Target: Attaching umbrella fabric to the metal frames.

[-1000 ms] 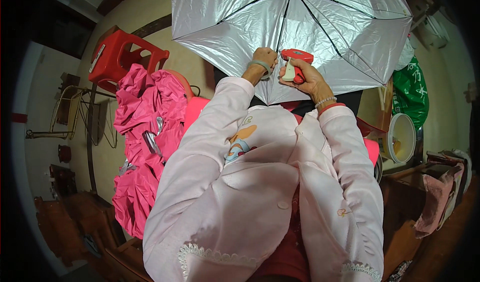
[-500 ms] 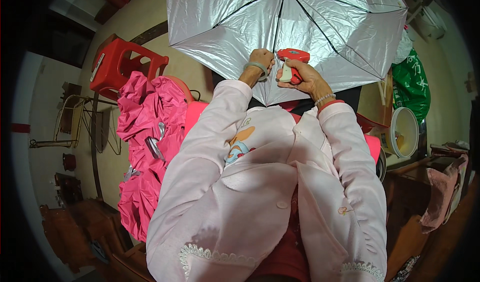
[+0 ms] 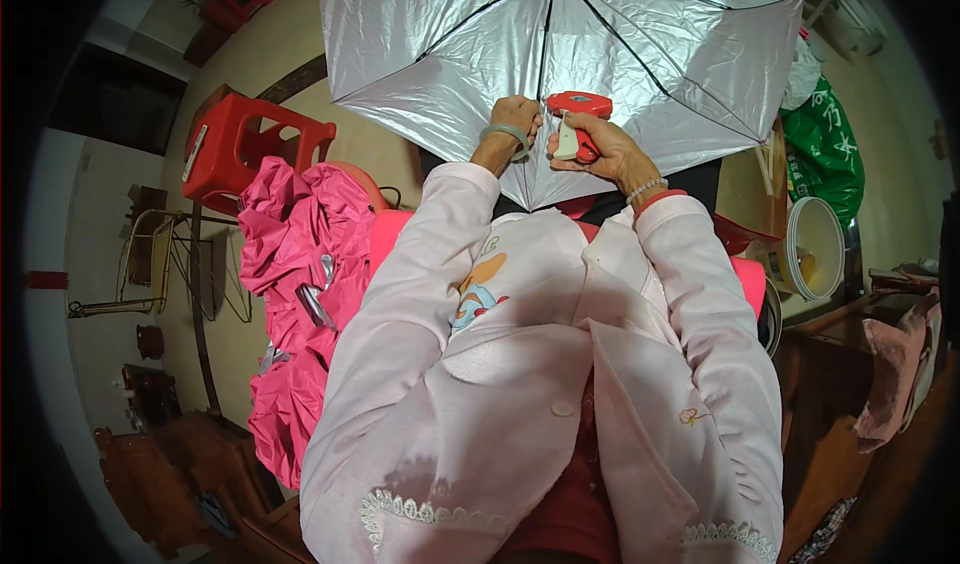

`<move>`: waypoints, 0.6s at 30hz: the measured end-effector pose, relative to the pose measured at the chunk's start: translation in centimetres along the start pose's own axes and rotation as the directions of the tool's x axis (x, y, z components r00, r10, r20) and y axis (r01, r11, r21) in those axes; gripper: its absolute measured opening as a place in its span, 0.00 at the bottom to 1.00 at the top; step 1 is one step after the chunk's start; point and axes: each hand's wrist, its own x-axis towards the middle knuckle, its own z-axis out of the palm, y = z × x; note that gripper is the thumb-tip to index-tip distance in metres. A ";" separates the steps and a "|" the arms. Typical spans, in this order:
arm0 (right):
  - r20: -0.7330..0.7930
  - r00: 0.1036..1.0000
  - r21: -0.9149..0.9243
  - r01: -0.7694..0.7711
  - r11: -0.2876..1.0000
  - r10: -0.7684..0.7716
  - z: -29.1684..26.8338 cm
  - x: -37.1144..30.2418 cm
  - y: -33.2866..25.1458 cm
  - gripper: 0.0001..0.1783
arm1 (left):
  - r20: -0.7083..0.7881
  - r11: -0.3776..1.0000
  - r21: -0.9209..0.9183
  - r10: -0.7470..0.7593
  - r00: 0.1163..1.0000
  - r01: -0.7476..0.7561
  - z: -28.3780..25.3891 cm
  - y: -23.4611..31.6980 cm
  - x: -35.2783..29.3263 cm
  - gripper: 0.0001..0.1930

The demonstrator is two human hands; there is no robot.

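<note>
An opened umbrella (image 3: 640, 64), silver on its inner face with thin black ribs, spreads in front of me with its near edge toward my lap. My left hand (image 3: 515, 124) is closed on it close to the end of a middle rib; the fingertips are partly hidden. Just right of it, my right hand (image 3: 610, 152) grips a red and white hand-held tool (image 3: 582, 104). The tool has a long red head lying over the silver cloth and a pale grip with a red part below. Its exact kind is not clear.
A heap of bright pink cloth (image 3: 300, 264) with silvery patches lies at my left, before a red plastic stool (image 3: 240, 144). Right of me are a green bag (image 3: 825, 154) and a white bucket (image 3: 817, 249). A wire frame (image 3: 140, 264) stands at far left.
The whole view has shifted slightly. Both hands keep nearly the same place on the umbrella, and the tool stays in my right hand.
</note>
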 end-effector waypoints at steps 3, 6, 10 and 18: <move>0.015 1.000 -0.003 -0.005 1.000 0.005 0.1 0.0 0.0 0.15 | 0.002 0.999 -0.029 -0.034 0.999 0.034 0.0 0.2 0.0 0.09; 0.019 1.000 -0.024 -0.002 1.000 0.003 0.1 -0.1 0.0 0.15 | 0.016 0.996 -0.037 -0.077 0.997 0.077 0.0 0.3 0.0 0.08; 0.049 0.999 -0.011 0.005 1.000 -0.004 0.0 -0.1 0.1 0.15 | 0.024 0.995 -0.061 -0.079 0.997 0.080 -0.1 0.3 0.1 0.07; 0.039 0.999 -0.036 0.011 0.999 -0.010 0.0 0.0 0.3 0.15 | 0.016 0.994 -0.071 -0.087 0.996 0.088 -0.2 0.2 0.0 0.07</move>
